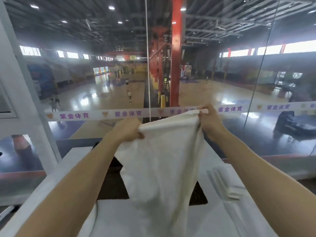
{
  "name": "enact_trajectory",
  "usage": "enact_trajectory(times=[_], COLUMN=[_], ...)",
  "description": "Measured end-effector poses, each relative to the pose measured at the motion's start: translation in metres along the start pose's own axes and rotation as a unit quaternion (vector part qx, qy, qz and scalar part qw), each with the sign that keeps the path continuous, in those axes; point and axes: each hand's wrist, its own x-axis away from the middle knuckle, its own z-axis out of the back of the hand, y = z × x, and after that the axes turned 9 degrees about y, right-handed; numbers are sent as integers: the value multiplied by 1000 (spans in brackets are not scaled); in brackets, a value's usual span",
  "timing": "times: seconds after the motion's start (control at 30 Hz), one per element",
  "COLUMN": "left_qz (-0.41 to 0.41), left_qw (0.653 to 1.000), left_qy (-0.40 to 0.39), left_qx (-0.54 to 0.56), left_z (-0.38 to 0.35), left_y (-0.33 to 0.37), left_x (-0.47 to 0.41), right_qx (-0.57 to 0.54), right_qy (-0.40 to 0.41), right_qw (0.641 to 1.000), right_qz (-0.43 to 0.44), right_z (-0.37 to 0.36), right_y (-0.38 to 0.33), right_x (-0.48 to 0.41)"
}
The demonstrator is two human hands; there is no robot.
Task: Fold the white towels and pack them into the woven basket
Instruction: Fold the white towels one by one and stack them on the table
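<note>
A white towel (162,161) hangs in the air in front of me, held up by its top edge. My left hand (127,130) pinches its upper left corner and my right hand (209,118) pinches its upper right corner, both raised above the table. The towel's lower part drapes down over a dark woven basket (112,182), of which only dark patches show to either side of the cloth. A stack of folded white towels (222,182) lies on the table to the right.
The table (75,161) is covered in white cloth and stands against a glass wall (85,82) with a banded strip. Behind the glass lies a large sports hall. A white frame post (25,100) rises at the left.
</note>
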Motion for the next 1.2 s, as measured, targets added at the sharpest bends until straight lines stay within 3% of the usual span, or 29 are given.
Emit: enact_trajectory(times=[0.13, 0.27, 0.37, 0.5, 0.6, 0.67, 0.77, 0.87, 0.93, 1.07, 1.2], left_qz=[-5, -9, -6, 1, 44, 95, 172, 133, 118, 102, 70], left_qw=[998, 995, 983, 973, 977, 980, 955, 940, 912, 875, 871], left_qy=[-32, -102, -167, -196, -195, -174, -91, 66, 162, 302, 332], left_qx=[60, -14, -77, -122, -76, 31, 224, 306, 358, 365, 354], left_z=[-52, -99, -127, -167, -195, -205, -196, -170, -134, -42, -40], left_y=[28, 54, 60, 59, 63, 68, 78, 72, 78, 118, 111], left_x=[15, 22, 14, -17, -57, -90, -149, -216, -247, -238, -208], right_qx=[-1, 86, 317, 415, 510, 564, 537, 463, 386, 249, 182], right_qy=[-44, -168, -272, -318, -311, -277, -176, -62, -3, 89, 90], right_qw=[998, 982, 908, 852, 800, 773, 819, 877, 916, 947, 956], right_qz=[-39, -20, 28, 22, 60, 92, 102, 110, 106, 182, 212], right_z=[43, 76, 89, 92, 86, 80, 73, 71, 76, 85, 88], right_y=[63, 106, 153, 209, 229, 228, 206, 165, 130, 70, 66], right_x=[2, 5, -16, -60, -101, -137, -197, -256, -283, -287, -248])
